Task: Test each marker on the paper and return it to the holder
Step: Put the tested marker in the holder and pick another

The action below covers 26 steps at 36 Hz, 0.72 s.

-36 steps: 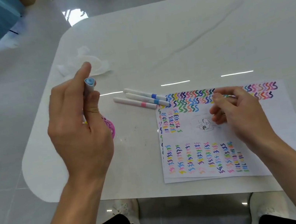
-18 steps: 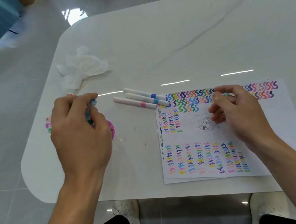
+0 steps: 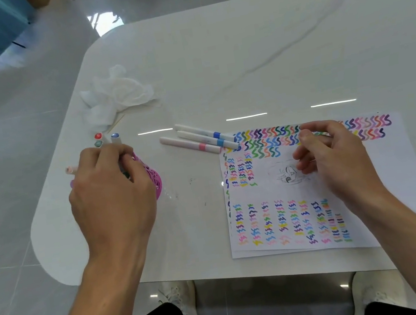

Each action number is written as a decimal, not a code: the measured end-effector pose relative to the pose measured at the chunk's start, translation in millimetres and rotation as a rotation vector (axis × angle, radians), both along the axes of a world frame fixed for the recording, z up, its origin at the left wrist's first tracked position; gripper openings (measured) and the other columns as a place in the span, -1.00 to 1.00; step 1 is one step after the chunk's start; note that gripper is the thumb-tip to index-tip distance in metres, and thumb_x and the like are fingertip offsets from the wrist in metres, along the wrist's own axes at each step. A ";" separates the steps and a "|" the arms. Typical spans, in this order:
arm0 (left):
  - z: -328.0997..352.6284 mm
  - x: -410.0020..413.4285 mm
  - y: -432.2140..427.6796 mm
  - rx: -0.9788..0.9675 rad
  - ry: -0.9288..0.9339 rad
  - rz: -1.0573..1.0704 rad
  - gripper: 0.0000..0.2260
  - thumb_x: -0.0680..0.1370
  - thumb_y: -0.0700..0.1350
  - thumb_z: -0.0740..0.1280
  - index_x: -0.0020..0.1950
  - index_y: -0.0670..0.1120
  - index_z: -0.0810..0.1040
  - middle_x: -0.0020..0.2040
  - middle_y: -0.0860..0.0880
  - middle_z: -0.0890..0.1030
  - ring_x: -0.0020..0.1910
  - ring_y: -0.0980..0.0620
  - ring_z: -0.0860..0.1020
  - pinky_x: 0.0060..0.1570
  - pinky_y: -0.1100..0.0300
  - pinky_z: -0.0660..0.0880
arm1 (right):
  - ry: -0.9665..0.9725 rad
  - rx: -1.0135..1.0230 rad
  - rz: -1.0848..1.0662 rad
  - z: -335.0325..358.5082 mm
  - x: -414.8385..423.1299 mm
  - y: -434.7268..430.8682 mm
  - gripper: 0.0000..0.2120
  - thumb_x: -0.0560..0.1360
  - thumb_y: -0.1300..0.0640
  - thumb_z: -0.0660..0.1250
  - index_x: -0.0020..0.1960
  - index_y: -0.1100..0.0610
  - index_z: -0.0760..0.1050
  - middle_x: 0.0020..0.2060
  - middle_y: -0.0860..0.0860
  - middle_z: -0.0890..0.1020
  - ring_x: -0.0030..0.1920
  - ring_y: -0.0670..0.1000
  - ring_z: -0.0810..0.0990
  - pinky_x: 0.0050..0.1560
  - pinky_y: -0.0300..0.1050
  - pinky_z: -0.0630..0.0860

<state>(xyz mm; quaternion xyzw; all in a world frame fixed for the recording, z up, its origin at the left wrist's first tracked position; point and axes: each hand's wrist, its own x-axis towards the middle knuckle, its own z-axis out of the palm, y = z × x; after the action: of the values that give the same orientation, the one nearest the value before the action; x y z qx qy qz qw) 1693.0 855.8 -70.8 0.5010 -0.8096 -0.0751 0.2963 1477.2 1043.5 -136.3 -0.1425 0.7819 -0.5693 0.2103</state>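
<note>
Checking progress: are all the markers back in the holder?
No, three white markers lie on the table beside the paper, and the right hand holds another marker.

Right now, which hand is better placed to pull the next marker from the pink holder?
Left. The left hand sits over the pink holder, fingers curled round its markers. The right hand is across on the paper, pinching a marker.

No text, label, brand or number can be read. On the white sheet of paper only rows of coloured wavy strokes and a small pencil sketch are seen. Any print on the three white marker pens is too small to be made out.
</note>
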 end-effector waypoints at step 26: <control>-25.4 -43.6 23.1 0.011 -0.146 -0.510 -0.72 0.53 -0.30 0.38 0.23 -0.10 0.61 0.16 -0.01 0.60 0.12 -0.04 0.53 0.00 0.07 0.53 | -0.005 -0.027 -0.009 0.7 -7.4 9.5 -0.90 0.67 0.09 0.33 0.16 0.01 0.59 -0.28 0.01 0.72 -0.32 -0.02 0.64 -0.15 0.01 0.60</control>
<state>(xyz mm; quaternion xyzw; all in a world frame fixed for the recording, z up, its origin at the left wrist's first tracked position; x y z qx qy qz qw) 1649.5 878.9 -96.1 0.2866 -0.9285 -0.1155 0.2060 1469.7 1053.0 -135.6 -0.1406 0.7742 -0.5811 0.2076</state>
